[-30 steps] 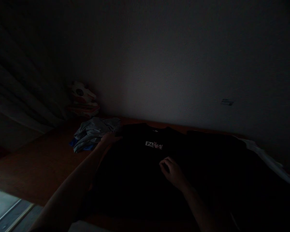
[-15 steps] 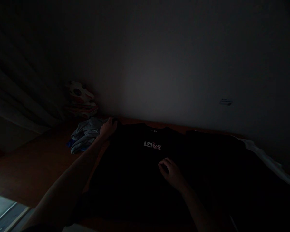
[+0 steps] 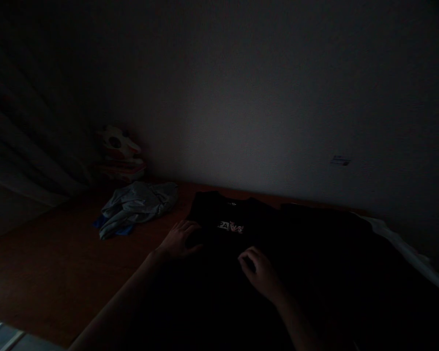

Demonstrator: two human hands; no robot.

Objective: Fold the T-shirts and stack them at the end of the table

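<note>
A black T-shirt with a small light print on its chest lies spread on the wooden table, collar toward the wall. My left hand rests at the shirt's left side, palm down, its fingers stretched and apart. Over the lower middle of the shirt is my right hand, thumb and forefinger curled together in a pinch. Too dark to make out is whether cloth sits between those fingertips. The shirt's lower part melts into shadow.
A crumpled grey garment with blue cloth beneath lies at left on the table. Behind it a white toy-like object tops a stack. More dark cloth with a white edge spreads at right. A curtain hangs left.
My left hand has come away from beside the grey garment, moving right and nearer to me. The shirt's left shoulder and edge now lie farther inward. My right hand keeps its pose.
</note>
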